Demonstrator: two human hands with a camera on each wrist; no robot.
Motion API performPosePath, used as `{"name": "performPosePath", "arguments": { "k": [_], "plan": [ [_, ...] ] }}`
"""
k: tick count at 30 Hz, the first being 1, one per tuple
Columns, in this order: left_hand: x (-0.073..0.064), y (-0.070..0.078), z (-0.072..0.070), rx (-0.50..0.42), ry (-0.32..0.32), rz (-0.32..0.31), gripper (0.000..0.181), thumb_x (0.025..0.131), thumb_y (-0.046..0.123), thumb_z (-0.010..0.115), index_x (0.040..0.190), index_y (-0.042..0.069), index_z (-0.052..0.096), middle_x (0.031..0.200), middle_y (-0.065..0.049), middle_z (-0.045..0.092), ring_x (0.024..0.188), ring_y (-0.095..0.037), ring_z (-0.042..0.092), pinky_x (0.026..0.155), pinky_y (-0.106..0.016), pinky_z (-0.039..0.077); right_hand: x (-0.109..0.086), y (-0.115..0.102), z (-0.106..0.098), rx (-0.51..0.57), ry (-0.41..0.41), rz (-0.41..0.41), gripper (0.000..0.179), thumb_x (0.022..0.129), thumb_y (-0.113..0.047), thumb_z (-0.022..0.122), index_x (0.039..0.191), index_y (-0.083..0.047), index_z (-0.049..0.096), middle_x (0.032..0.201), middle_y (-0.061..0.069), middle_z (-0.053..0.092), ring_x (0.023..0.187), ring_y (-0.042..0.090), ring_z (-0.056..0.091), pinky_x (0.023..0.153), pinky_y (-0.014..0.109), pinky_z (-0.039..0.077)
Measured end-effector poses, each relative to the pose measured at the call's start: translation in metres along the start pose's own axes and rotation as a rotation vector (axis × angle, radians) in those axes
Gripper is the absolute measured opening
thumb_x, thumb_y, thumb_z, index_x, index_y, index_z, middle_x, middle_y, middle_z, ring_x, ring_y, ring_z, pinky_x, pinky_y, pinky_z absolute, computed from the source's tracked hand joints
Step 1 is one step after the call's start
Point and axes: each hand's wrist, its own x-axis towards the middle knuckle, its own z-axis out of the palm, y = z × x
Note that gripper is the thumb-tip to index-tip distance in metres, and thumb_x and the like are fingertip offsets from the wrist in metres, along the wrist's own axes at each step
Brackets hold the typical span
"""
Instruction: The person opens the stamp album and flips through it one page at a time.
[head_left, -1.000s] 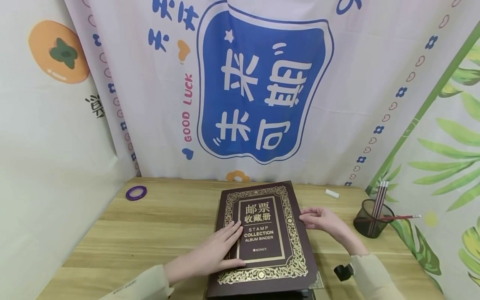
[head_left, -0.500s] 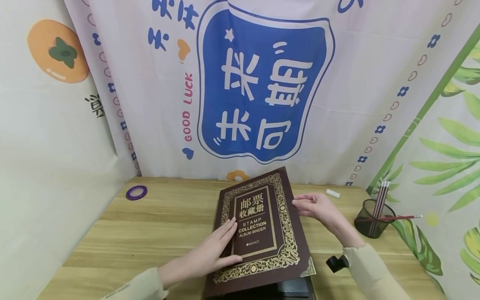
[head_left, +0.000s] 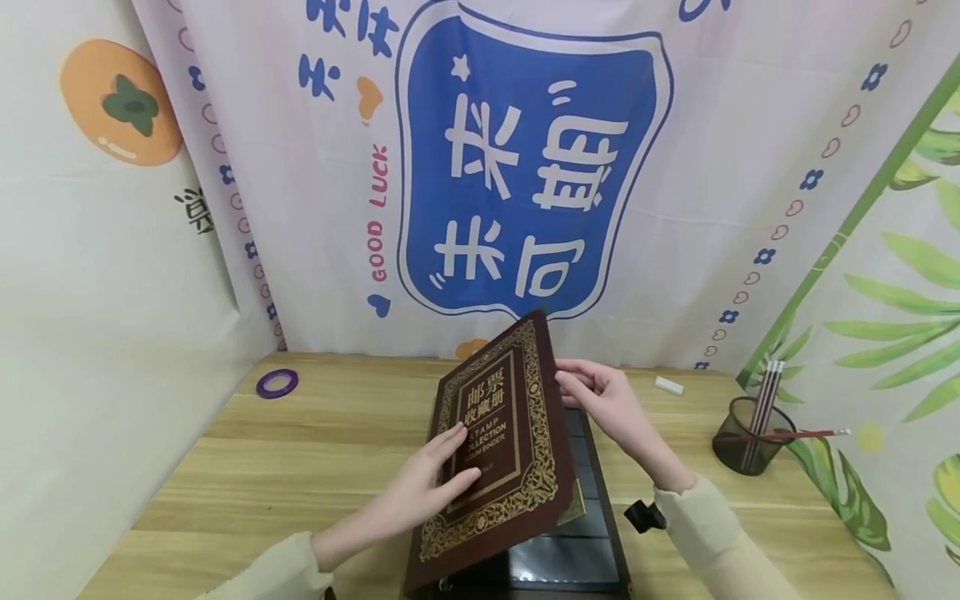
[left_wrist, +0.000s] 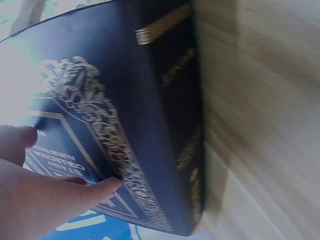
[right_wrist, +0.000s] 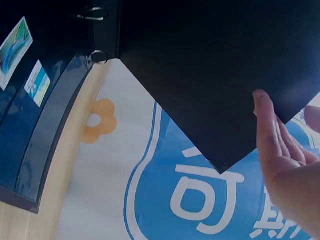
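Note:
A dark brown stamp album [head_left: 543, 450] with gold ornament lies in front of me in the head view, its cover lifted and tilted to the left. My right hand [head_left: 603, 402] pinches the cover's right edge between thumb and fingers. On the cover's front rests my left hand [head_left: 416, 493], fingers extended. Beneath the cover, black pocket pages [head_left: 573, 562] show. Two stamps [right_wrist: 37, 83] sit in the page strips in the right wrist view, beside metal binder rings [right_wrist: 99, 57]. The left wrist view shows the album's spine [left_wrist: 175, 100] on the table.
On the wooden table [head_left: 300, 450], a purple tape ring [head_left: 259, 383] lies far left. A white eraser [head_left: 669, 386] sits at the back right, near a black mesh cup [head_left: 738, 450] with pencils [head_left: 767, 396]. Printed cloth [head_left: 330, 250] hangs behind the table.
My right hand has moved up and left, raising the album cover's right side and exposing the pages. My left hand stays on the cover, shifting slightly left and upward.

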Motion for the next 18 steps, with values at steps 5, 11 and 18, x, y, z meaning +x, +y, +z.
{"name": "performPosePath", "arguments": {
  "k": [5,11,18],
  "plan": [
    [0.004,0.011,-0.006,-0.049,0.03,-0.02,0.064,0.099,0.036,0.059,0.149,-0.001,0.042,0.158,-0.019,0.037,0.144,-0.041,0.038,0.115,-0.057,0.035,0.002,0.0,0.013,0.058,-0.043,-0.121,0.044,0.104,-0.016,0.051,0.143,0.005,0.049,0.134,0.03,0.059,0.098,0.0,0.071,0.087,0.025,0.059],
    [0.01,0.024,-0.019,-0.145,0.05,-0.039,0.062,0.099,0.029,0.06,0.148,-0.003,0.042,0.156,-0.022,0.039,0.145,-0.039,0.038,0.115,-0.052,0.037,0.003,0.003,0.032,0.04,-0.082,-0.272,0.05,0.102,-0.009,0.054,0.149,0.001,0.042,0.147,0.026,0.049,0.122,0.003,0.062,0.096,0.021,0.053],
    [0.019,0.037,-0.04,-0.249,0.072,-0.079,0.06,0.101,0.027,0.058,0.15,-0.002,0.039,0.156,-0.021,0.04,0.144,-0.036,0.041,0.115,-0.048,0.039,0.003,0.002,0.06,-0.012,-0.18,-0.402,0.062,0.1,-0.005,0.056,0.156,-0.003,0.029,0.157,0.022,0.038,0.134,0.038,0.052,0.104,0.029,0.051]
  ]
}}
